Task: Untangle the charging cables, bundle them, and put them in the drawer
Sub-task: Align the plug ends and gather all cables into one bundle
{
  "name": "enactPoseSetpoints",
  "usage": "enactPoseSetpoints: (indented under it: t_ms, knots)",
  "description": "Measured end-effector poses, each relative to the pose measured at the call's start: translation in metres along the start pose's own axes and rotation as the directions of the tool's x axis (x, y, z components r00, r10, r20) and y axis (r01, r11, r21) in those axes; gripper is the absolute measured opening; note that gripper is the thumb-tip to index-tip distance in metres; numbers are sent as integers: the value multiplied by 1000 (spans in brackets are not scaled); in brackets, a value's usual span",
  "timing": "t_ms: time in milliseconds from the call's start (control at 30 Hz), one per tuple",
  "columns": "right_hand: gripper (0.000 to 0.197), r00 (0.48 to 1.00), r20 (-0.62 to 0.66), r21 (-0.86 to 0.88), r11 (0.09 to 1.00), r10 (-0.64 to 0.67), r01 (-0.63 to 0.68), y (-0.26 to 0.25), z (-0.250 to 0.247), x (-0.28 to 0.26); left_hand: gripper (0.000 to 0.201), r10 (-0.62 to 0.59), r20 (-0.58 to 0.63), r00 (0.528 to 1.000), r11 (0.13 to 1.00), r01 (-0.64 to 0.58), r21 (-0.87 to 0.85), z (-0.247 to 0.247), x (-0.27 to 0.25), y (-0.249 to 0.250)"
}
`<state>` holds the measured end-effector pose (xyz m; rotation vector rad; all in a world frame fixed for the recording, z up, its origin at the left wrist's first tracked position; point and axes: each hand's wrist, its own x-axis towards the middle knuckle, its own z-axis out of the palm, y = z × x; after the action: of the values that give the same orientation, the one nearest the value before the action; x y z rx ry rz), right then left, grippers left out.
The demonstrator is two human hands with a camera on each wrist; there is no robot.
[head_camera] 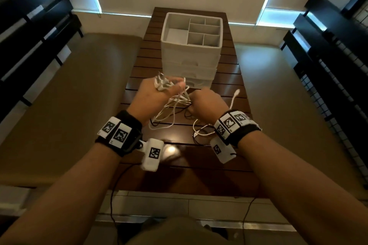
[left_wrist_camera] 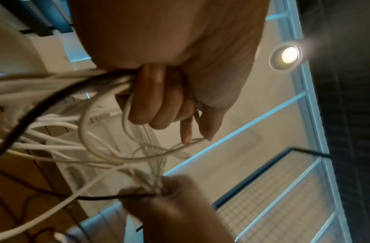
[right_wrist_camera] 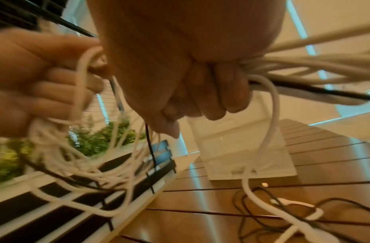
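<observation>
My left hand (head_camera: 154, 95) is closed in a fist around a wad of thin white charging cables (head_camera: 175, 101), a clump of them bunched above my curled fingers just left of centre in the head view. From the left wrist camera my fingers (left_wrist_camera: 154, 105) wrap round several white strands and one thin black cable (left_wrist_camera: 19, 118); I cannot count the white ones exactly, since they loop over one another.

My right hand (head_camera: 205, 103) sits just beside the left, at centre right, also clenched. Its fingers (right_wrist_camera: 217, 92) grip a bundle of white strands together with the one black cable, which runs off to the right edge of the right wrist view. Between my two hands the cables stretch in a loose tangle and sag down to the dark brown slatted wooden table (head_camera: 225, 157).

One thicker white cable hangs from my right fist and lies curled on the table at lower right of the right wrist view, and a white plug end (head_camera: 237, 92) sticks up just right of my right hand.

Beyond the hands, in the upper centre of the head view, stands one white plastic drawer unit (head_camera: 191, 59). I count three drawer fronts, all pushed in, and an open top tray divided into six compartments.

Each wrist wears one black band with square black-and-white markers.
</observation>
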<state>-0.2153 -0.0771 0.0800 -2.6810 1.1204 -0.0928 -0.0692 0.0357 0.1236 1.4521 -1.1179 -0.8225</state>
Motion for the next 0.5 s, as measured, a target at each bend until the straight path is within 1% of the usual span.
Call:
enactPoseSetpoints:
  t_ms: [67, 100, 167, 200, 267, 300, 333, 367, 400, 433, 500]
  knots:
    - [18, 1000, 2, -28, 999, -30, 30, -7, -5, -1, 28, 28, 104, 994, 995, -37, 88, 3, 0, -11]
    - [18, 1000, -1, -43, 999, -20, 20, -7, -7, 1, 32, 30, 125, 992, 995, -41, 88, 4, -1, -14]
    - [15, 1000, 21, -72, 997, 7, -5, -5, -8, 4, 31, 36, 68, 997, 996, -42, 78, 7, -1, -19]
    - [14, 999, 50, -71, 997, 17, -13, -2, -9, 4, 25, 48, 16, 999, 995, -49, 81, 7, 2, -20]
    - [16, 993, 107, 1, 999, 54, -54, 11, -5, 2, 11, 38, -104, 994, 998, -33, 54, -1, 6, -18]
    - [21, 987, 131, 39, 995, 91, -97, 22, -1, 1, 9, -5, -183, 983, 1000, 8, 13, -11, 8, -16]
    - [27, 979, 148, 55, 987, 139, -148, 35, 2, -2, 16, -71, -277, 958, 997, 59, -51, -24, 10, -15]
    - [30, 969, 163, 50, 979, 186, -196, 48, 5, -5, 24, -147, -342, 928, 983, 97, -159, -41, 13, -13]
    - [29, 956, 190, 43, 971, 222, -234, 60, 9, -9, 30, -203, -358, 911, 955, 103, -279, -57, 15, -11]
    - [28, 949, 210, 51, 967, 235, -250, 67, 11, -13, 33, -222, -343, 913, 926, 87, -369, -71, 16, -10]
    - [29, 941, 233, 73, 961, 244, -267, 73, 15, -18, 37, -207, -310, 928, 901, 58, -429, -85, 16, -9]
